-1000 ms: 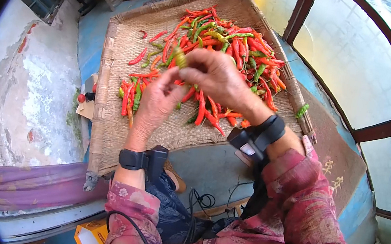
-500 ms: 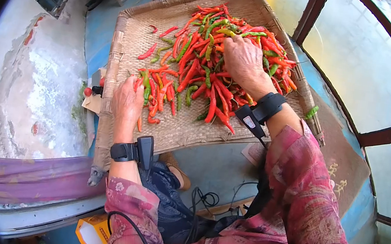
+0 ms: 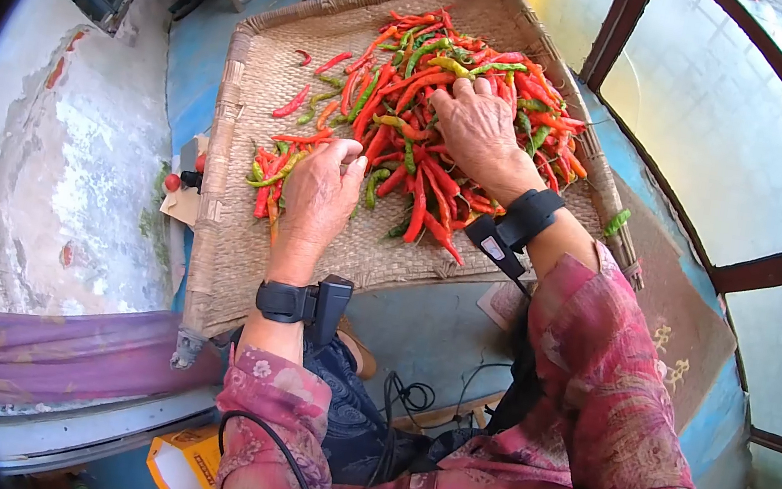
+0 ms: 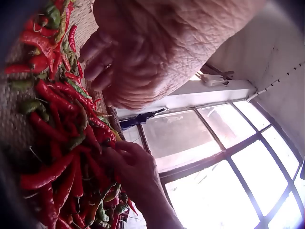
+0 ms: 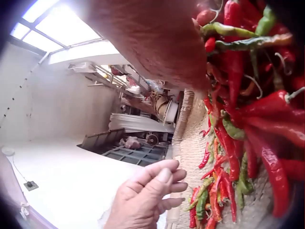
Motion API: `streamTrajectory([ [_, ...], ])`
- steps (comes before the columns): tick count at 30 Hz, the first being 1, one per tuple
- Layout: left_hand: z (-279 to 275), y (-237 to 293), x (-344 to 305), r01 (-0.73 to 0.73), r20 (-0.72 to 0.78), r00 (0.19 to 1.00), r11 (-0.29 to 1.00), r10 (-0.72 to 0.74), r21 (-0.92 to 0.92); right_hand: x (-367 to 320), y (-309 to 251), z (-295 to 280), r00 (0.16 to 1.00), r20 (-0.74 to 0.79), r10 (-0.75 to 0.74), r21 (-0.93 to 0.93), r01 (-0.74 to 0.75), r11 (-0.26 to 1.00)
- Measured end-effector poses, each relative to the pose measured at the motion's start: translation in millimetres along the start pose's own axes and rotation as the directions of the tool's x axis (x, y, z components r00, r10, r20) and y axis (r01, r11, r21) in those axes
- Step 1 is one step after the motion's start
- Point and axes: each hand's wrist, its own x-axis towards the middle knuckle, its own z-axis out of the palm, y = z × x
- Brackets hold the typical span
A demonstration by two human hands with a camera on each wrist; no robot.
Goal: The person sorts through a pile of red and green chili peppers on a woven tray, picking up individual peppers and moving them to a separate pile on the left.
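Note:
A large heap of red, orange and green chili peppers lies on a woven tray. A smaller group of chilies sits apart on the tray's left side. My right hand reaches down into the heap, fingertips among the peppers; they are largely hidden, and I cannot tell whether they pinch one. My left hand hovers between the small group and the heap. In the right wrist view, the left hand shows loosely bent fingers and thumb with nothing between them.
The tray's raised rim runs round the chilies. Framed window panes stand on the right, a peeling wall on the left. Black cables hang below the tray, near an orange box. A green chili lies at the right rim.
Both hands were together holding a yellow-green chili, then parted. The left hand went to the small group and has since moved right toward the heap; the right hand has stayed at the heap.

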Motion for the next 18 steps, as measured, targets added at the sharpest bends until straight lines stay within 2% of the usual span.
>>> streamTrajectory([
  [1, -0.5, -1.3, 0.7, 0.003, 0.0, 1.0, 1.0, -0.003, 0.004, 2.9, 1.8, 2.4, 1.0, 0.027, -0.012, -0.052, 0.013, 0.999],
  [4, 0.0, -7.0, 1.2, -0.002, -0.008, 1.0, 1.0, 0.002, -0.009, 7.9, 11.7, -14.0, 0.996, -0.027, 0.09, 0.194, -0.083, 0.977],
  [5, -1.4, -8.5, 2.4, 0.023, -0.005, 1.0, 0.999, -0.023, -0.038, 8.0, 13.6, -20.1, 0.996, -0.025, 0.09, 0.19, -0.084, 0.978],
  [6, -2.0, -8.7, 3.2, 0.049, -0.003, 0.999, 0.997, -0.049, -0.067, 8.4, 15.5, -25.4, 0.987, -0.085, 0.133, 0.248, -0.108, 0.963],
  [8, -2.0, -5.7, 3.5, 0.003, -0.037, 0.999, 0.996, -0.006, -0.091, 7.3, 18.7, -34.7, 0.974, -0.144, 0.174, 0.306, -0.123, 0.944],
  [10, -1.2, 3.1, 4.0, -0.027, -0.053, 0.998, 0.974, 0.015, -0.226, 3.4, 22.1, -42.7, 0.941, -0.203, 0.271, 0.593, -0.102, 0.799],
  [12, 2.5, 9.3, 2.7, -0.059, -0.056, 0.997, 0.971, 0.047, -0.234, 3.4, 25.0, -46.6, 0.928, -0.245, 0.281, 0.588, -0.088, 0.804],
  [14, 6.7, 12.8, 3.6, -0.093, -0.056, 0.995, 0.967, 0.081, -0.238, 4.3, 23.4, -47.7, 0.898, -0.29, 0.331, 0.692, -0.042, 0.721],
  [16, 11.9, 13.1, 3.6, -0.096, -0.047, 0.995, 0.956, 0.087, -0.275, 6.3, 22.5, -45.6, 0.889, -0.302, 0.345, 0.716, -0.028, 0.698],
  [18, 14.3, 14.3, 4.6, -0.101, -0.051, 0.995, 0.956, 0.09, -0.277, 10.0, 21.1, -44.8, 0.861, -0.29, 0.419, 0.87, 0.053, 0.491],
])
